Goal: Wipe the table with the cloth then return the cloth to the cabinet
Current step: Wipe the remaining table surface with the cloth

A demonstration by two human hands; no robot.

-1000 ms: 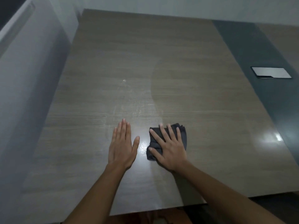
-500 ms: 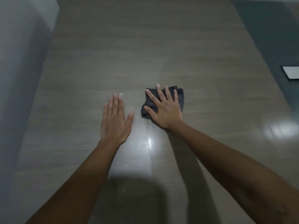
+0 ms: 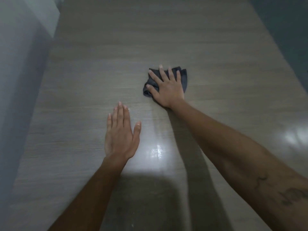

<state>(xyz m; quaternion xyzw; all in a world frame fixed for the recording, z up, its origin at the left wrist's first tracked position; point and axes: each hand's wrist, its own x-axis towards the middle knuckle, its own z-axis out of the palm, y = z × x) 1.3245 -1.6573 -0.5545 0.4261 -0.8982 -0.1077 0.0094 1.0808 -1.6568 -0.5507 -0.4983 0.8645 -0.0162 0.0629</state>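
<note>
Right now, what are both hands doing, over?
Right hand flat, pressing dark cloth onto table. Left hand flat on bare wood, holding nothing. Nothing ahead of the cloth.

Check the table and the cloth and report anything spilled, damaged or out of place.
Nothing stands out. The cloth lies bunched under the right hand, which presses it flat to the table. The left hand rests flat beside it. A few faint specks show by the glare patch, too small to identify.
</note>
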